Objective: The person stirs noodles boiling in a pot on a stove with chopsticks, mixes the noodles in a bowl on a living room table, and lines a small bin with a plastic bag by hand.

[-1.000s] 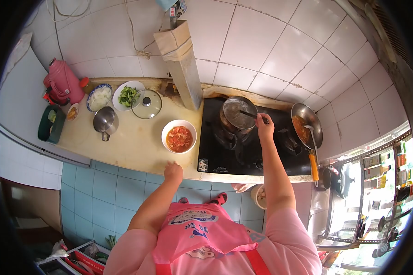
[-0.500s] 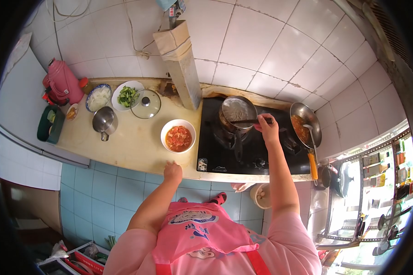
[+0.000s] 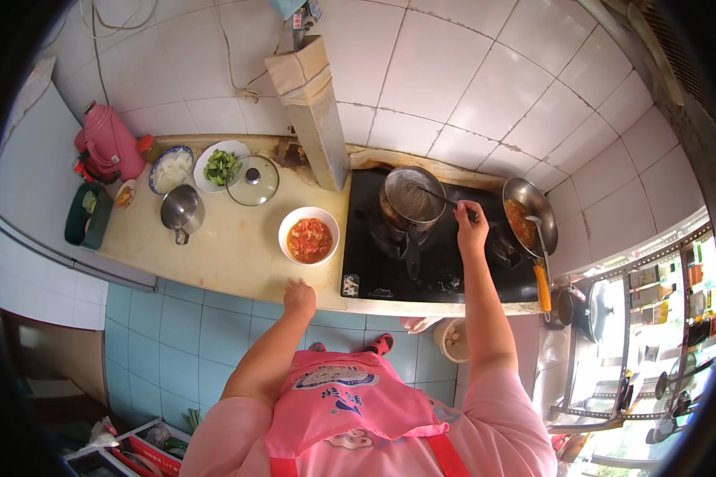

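My right hand [image 3: 471, 223] grips a dark stick-like utensil [image 3: 437, 195] whose tip reaches into a small pot [image 3: 398, 217] on the black stove [image 3: 374, 270]. Pale, cloudy liquid [image 3: 410, 199] fills the pot, and its dark handle points toward me. My left hand [image 3: 299, 300] rests on the counter's front edge, fingers on the surface and nothing in it. Just beyond those fingers stands a white bowl [image 3: 284, 238] of red chopped tomato in liquid. To the right on the stove, a wok [image 3: 525, 191] contains reddish food and a metal ladle [image 3: 539, 230].
A glass lid [image 3: 254, 191], a plate of cut greens [image 3: 219, 168], a bowl of pale slices [image 3: 171, 170] and a metal cup [image 3: 181, 211] are on the counter [image 3: 223, 246]. A pink thermos [image 3: 113, 139] stands at far left. A square post [image 3: 314, 119] rises behind.
My right hand has shifted slightly right and down. The utensil, earlier lying nearly level across the pot's near side, now slants with its tip farther back in the liquid. My left hand stays put.
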Tool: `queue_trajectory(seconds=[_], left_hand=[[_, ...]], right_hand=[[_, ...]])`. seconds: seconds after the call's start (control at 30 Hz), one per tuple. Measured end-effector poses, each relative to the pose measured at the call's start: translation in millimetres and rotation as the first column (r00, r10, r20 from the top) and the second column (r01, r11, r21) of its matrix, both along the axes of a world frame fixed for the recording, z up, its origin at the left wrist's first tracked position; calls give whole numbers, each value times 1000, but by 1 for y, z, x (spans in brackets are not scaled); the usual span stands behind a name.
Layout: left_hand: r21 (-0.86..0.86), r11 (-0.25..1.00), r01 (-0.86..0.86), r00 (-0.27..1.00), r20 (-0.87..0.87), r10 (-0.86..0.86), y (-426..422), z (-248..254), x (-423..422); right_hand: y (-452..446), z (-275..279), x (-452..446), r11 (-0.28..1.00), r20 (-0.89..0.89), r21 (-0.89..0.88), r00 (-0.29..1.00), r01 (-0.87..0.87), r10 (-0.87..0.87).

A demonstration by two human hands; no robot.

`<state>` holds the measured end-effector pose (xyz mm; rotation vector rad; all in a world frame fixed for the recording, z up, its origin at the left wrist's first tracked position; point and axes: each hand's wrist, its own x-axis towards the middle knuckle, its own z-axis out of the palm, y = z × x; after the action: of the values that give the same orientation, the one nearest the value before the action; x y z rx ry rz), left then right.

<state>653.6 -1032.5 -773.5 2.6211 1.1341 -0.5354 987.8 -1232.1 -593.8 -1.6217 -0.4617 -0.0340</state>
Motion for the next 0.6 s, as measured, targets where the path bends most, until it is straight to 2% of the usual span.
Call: queue_trajectory(seconds=[0.07, 0.13, 0.17, 0.23, 0.3, 0.37, 0.43, 0.5, 0.6], left_hand=[[-7, 1000, -19, 1000, 3, 19, 1, -3, 0], [-2, 1000, -11, 1000, -7, 11, 1, -5, 0], [2, 1000, -4, 1000, -16, 4, 2, -5, 1], [-6, 1000, -19, 1000, -4, 19, 1, -3, 0], [-16, 999, -30, 1000, 5, 30, 1, -3, -1], [-6, 1000, -21, 999, 25, 21, 1, -5, -2], [-4, 1000, -16, 1000, 21, 16, 1, -5, -2], [0, 1000, -11, 1000, 16, 11, 0, -5, -3], [22, 1000, 5, 1000, 8, -5, 6, -19, -1]], right_hand=[[-4, 0, -6, 998, 22, -56, 1000, -1, 2], [-10, 3, -15, 997, -123, 29, 989, -74, 77], [-14, 12, -24, 997, -122, 30, 990, -74, 77], [-25, 34, -44, 1000, 53, -6, 998, -29, 29], [-32, 56, -65, 1000, 108, -12, 994, -9, 11], [-37, 80, -89, 976, 528, -198, 849, 91, 27], [-37, 82, -100, 968, 581, -245, 807, 55, 101], [-44, 67, -99, 940, 435, -341, 884, -17, 173], [-41, 68, -107, 966, 529, -257, 842, 43, 103]])
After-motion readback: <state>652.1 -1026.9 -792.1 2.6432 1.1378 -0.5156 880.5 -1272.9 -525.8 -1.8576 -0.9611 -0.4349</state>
